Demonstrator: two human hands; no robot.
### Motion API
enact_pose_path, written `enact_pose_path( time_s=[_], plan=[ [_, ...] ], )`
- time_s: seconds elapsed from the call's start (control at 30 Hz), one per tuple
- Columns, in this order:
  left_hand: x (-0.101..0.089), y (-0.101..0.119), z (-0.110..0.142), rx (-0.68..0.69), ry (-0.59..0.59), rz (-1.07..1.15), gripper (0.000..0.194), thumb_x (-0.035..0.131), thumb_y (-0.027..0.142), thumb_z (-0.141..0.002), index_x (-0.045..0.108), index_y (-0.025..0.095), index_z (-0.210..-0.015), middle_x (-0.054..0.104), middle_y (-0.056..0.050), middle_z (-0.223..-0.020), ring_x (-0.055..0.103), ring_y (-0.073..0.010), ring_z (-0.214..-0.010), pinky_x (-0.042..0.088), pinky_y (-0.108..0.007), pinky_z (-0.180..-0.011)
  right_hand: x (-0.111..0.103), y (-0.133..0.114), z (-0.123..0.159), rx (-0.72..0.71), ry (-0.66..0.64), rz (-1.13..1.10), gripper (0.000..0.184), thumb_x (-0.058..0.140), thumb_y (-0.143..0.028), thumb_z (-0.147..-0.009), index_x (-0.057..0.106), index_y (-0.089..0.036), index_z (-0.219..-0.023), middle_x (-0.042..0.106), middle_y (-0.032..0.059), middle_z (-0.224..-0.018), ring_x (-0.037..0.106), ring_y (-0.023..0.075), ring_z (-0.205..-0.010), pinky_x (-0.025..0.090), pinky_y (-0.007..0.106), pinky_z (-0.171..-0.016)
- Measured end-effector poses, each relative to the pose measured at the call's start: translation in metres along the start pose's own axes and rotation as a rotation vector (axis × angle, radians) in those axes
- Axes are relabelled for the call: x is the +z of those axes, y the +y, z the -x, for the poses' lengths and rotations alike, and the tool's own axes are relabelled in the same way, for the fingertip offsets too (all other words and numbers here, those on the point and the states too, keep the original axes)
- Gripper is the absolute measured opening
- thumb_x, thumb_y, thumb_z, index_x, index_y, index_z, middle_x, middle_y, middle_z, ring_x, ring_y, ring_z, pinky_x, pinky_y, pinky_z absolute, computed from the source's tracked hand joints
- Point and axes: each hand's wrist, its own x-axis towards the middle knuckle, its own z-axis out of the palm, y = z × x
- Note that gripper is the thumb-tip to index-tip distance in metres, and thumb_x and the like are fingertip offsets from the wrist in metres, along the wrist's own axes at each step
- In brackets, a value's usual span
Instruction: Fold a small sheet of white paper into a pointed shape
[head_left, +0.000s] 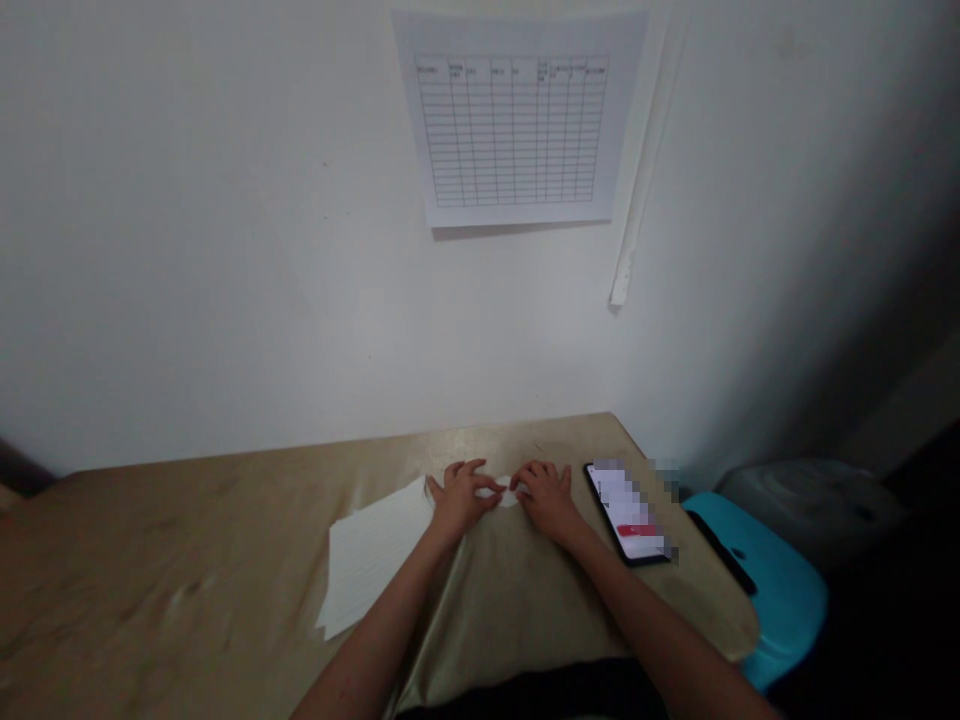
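Note:
My left hand [459, 496] and my right hand [546, 496] rest side by side on the table, fingertips meeting over a small white piece of paper [508, 492]. Both hands have their fingers curled and pinched onto that paper, which is mostly hidden under them. A stack of white sheets [369, 560] lies flat just left of my left wrist, its top corner touching that hand.
The table [165, 560] wears a shiny beige cloth. A phone [627, 510] with a lit screen lies right of my right hand. A blue stool [780, 590] stands off the table's right edge. A printed grid sheet [514, 125] hangs on the white wall.

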Motion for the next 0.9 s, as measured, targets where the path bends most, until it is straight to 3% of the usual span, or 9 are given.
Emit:
enact_pose_path(
  time_s=[0.5,0.7,0.9],
  plan=[
    [-0.014,-0.009,0.002,0.007,-0.118,-0.037,0.029,0.068,0.038,-0.085,0.072,0.055,-0.107,0.044,0.008,-0.156,0.023,-0.0383,-0.149,0.005,-0.079,-0.110,-0.003,0.010,0.001,-0.016,-0.038,-0.079,0.030,0.047,-0.013,-0.092,0.064,-0.031,-0.110,0.060,0.0027,-0.128,0.042,0.0248,-0.132,0.007,0.068,-0.114],
    [-0.006,-0.011,0.004,0.007,-0.062,-0.068,0.031,0.068,0.034,-0.084,0.072,0.055,-0.106,0.045,0.008,-0.155,0.026,-0.0360,-0.149,0.003,-0.078,-0.112,-0.006,0.009,0.003,-0.016,-0.039,-0.107,0.032,0.045,-0.013,-0.092,0.065,-0.030,-0.109,0.061,0.0018,-0.126,0.043,0.0230,-0.131,0.004,0.066,-0.116],
    [0.006,-0.006,0.004,0.003,0.039,-0.039,0.016,0.069,0.044,-0.084,0.077,0.047,-0.097,0.051,0.005,-0.150,0.030,-0.0369,-0.146,0.004,-0.079,-0.111,-0.006,0.002,0.003,0.004,0.031,-0.120,0.017,0.053,-0.036,-0.095,0.067,-0.027,-0.101,0.065,0.0034,-0.119,0.048,0.0262,-0.125,0.008,0.065,-0.115]
  ],
)
